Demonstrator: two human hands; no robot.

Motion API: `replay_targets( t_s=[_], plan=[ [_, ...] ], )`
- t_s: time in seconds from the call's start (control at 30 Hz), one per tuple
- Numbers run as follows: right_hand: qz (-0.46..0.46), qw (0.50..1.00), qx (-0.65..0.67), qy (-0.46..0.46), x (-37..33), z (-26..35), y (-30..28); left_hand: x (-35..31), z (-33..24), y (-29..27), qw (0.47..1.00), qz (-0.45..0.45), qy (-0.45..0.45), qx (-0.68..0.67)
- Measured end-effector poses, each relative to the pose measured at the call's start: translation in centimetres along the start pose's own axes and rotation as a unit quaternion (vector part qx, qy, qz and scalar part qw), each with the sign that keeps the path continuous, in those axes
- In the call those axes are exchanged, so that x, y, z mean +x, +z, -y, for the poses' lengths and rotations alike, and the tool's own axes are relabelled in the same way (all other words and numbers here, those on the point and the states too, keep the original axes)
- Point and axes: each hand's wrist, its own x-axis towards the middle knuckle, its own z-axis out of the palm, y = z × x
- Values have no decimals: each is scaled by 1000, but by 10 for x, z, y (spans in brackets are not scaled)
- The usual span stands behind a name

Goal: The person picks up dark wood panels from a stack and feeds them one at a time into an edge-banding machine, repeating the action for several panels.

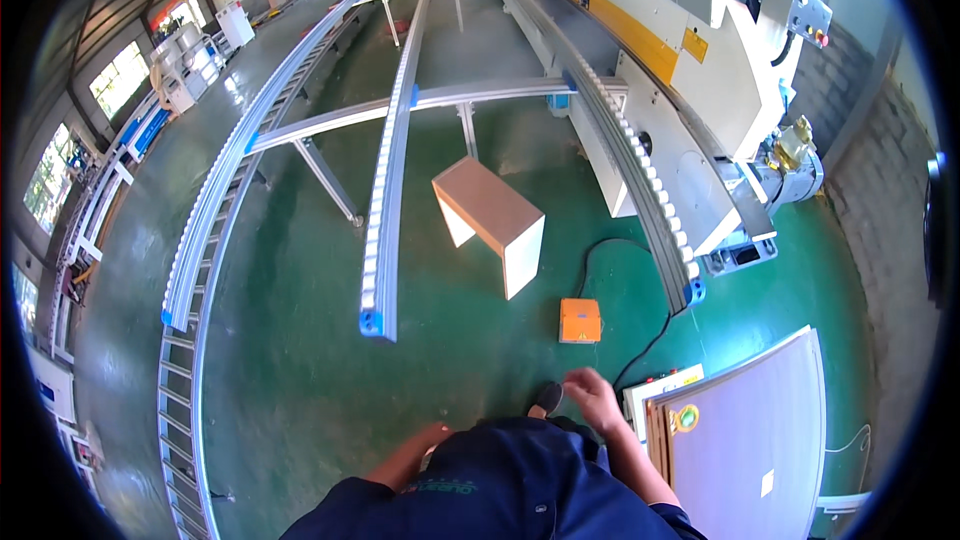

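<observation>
My right hand [592, 402] hangs in front of me above the green floor, just right of my dark shoe [547, 398]. Its fingers are loosely bent, with a gap at the thumb and no object in it. Close to my body at the left is my left hand [432, 436]; its fingers are mostly hidden, so what they do cannot be made out. Neither hand touches the orange box [580, 321] on the floor ahead, which has a black cable beside it. Beyond that stands a small brown-topped bench [490, 202] with pale side panels.
Long metal rails with white rollers [378, 230] run away from me. A crossbar [330, 123] joins them. At right stand a large white and yellow machine [680, 60] and a stack of grey-faced panels [750, 430]. A ladder-like track [180, 390] runs along the left.
</observation>
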Motion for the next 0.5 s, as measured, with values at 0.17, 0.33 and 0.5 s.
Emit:
replay_targets(
  t_s=[0.17, 0.33, 0.5],
  plan=[
    [-183, 945, -214, -167, 74, 62, -115, -26, -168, -47, 965, -191, 123, -129],
    [-246, 850, -418, -204, 139, 92, -192, -83, -315, -157, 834, -479, 269, 55],
    [-186, 785, -572, -152, 163, 68, -191, -82, -270, -224, 783, -551, 111, 266]
  ],
)
